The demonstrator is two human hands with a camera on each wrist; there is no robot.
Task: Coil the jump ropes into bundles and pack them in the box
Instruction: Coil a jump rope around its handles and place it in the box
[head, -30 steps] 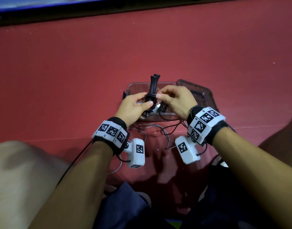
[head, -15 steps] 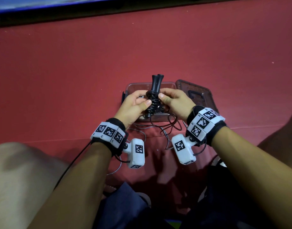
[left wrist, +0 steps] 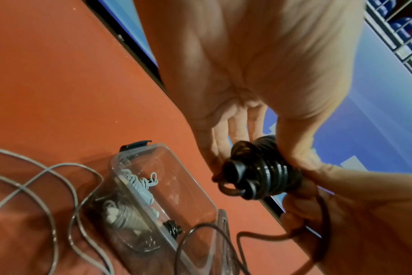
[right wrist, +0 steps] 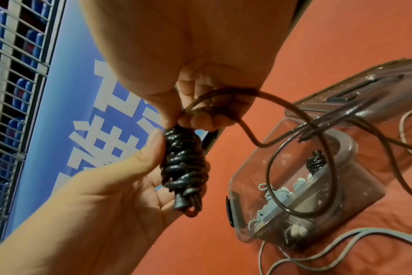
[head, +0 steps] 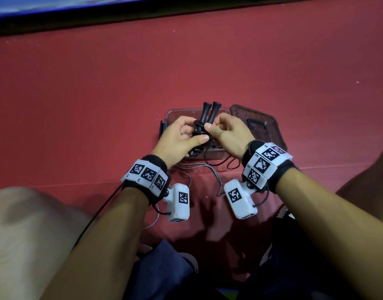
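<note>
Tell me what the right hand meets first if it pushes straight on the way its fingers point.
Probably the left hand: the right hand points leftward across the black rope bundle both grip. Depth is unclear.

— What do we hold? — Our left hand (left wrist: pixel 259 78) grips the black rope bundle (left wrist: pixel 259 173), coils tight.
— And below? — The clear box (left wrist: pixel 200 186) holds a grey bundle (left wrist: pixel 139 186); grey rope (left wrist: pixel 47 186) lies beside.
</note>
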